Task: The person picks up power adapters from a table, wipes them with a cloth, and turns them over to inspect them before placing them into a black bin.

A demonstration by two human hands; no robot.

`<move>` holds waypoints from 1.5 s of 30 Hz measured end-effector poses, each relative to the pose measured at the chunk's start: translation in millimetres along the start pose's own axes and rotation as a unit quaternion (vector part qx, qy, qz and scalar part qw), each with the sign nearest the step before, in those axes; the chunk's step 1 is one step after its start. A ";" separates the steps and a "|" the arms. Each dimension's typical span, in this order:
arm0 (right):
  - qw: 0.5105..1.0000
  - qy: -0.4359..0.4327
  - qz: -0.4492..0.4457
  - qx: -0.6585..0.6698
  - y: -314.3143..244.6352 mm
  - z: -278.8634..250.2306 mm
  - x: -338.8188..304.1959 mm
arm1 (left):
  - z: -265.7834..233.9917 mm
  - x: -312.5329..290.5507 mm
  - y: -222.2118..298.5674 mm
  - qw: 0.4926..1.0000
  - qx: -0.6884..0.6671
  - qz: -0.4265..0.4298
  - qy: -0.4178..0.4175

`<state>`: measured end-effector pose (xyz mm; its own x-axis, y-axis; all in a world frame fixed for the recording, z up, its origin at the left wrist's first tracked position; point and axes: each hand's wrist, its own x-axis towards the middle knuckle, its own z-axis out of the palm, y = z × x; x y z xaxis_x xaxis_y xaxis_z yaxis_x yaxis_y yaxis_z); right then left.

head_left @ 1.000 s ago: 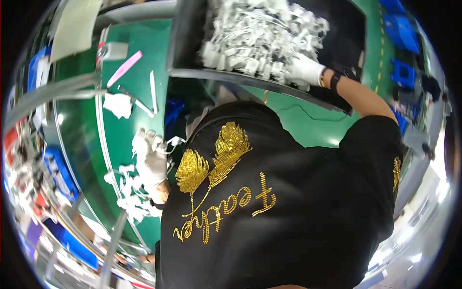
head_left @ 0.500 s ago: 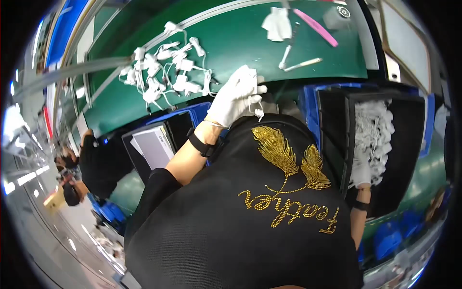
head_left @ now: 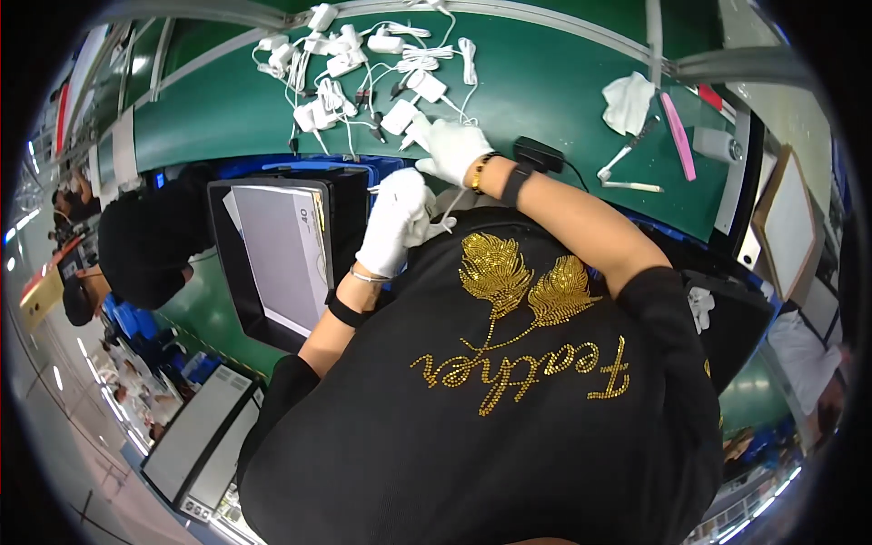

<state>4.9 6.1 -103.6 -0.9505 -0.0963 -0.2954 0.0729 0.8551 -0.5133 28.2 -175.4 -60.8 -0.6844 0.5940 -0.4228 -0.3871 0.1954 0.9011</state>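
Note:
Both my hands wear white gloves. My left hand (head_left: 398,218) is closed in front of my chest, with a white cable (head_left: 445,223) sticking out of its fingers; the rest of what it holds is hidden. At the near edge of the green bench, my right hand (head_left: 451,150) reaches across to the left. Its fingers are closed at a white power adapter (head_left: 400,117) at the near right of the pile, partly hidden by the glove. Several more white power adapters (head_left: 345,62) with bundled white cables and dark plugs lie in a loose pile beyond my hands.
A black adapter (head_left: 538,154) sits right of my right hand. Farther right lie a white cloth (head_left: 629,103), a brush (head_left: 627,152), a pink strip (head_left: 679,136) and a bottle (head_left: 718,145). Black bins (head_left: 222,272) flank me; the left holds papers (head_left: 282,245). A person (head_left: 150,236) is at left.
My right hand has left the bin of white cables at right and come to the adapter pile. My left hand has drawn back toward my body. The view has shifted.

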 end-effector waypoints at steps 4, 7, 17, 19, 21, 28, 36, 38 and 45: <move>0.997 0.036 0.061 0.005 11.3 35.2 45.8 | 7.4 5.0 41.5 0.939 -0.326 -0.084 0.068; 0.888 0.055 0.032 0.455 43.3 12.2 40.7 | 12.5 21.2 58.7 0.898 -0.434 -0.026 0.066; 0.627 0.093 0.086 0.768 54.1 -120.8 -105.3 | 39.3 81.9 84.6 0.904 -0.418 -0.055 -0.063; 0.674 0.134 0.116 0.717 44.2 -119.5 -123.0 | 56.2 84.3 92.4 0.929 -0.356 -0.046 -0.091; 0.619 0.213 0.091 0.750 34.9 -115.9 -133.5 | 76.6 82.2 107.4 0.926 -0.360 -0.033 -0.104; 0.588 0.346 0.071 0.728 7.3 -136.2 -166.4 | 114.1 63.2 124.9 0.969 -0.208 0.066 -0.116; 0.702 0.264 0.110 0.652 16.9 -136.9 -185.8 | 128.5 52.4 123.8 0.972 -0.176 0.080 -0.133; 0.679 0.250 0.072 0.687 21.0 -133.3 -189.1 | 128.4 49.9 123.8 0.975 -0.170 0.076 -0.123; 0.638 0.258 0.071 0.722 21.2 -132.1 -193.9 | 131.5 47.5 116.3 0.977 -0.163 0.073 -0.121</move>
<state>150.9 110.3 49.2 -0.8488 0.4290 -0.3090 0.0177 -0.5612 -0.8275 32.0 -21.8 36.6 -0.5964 0.7713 -0.2224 -0.4993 -0.1396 0.8551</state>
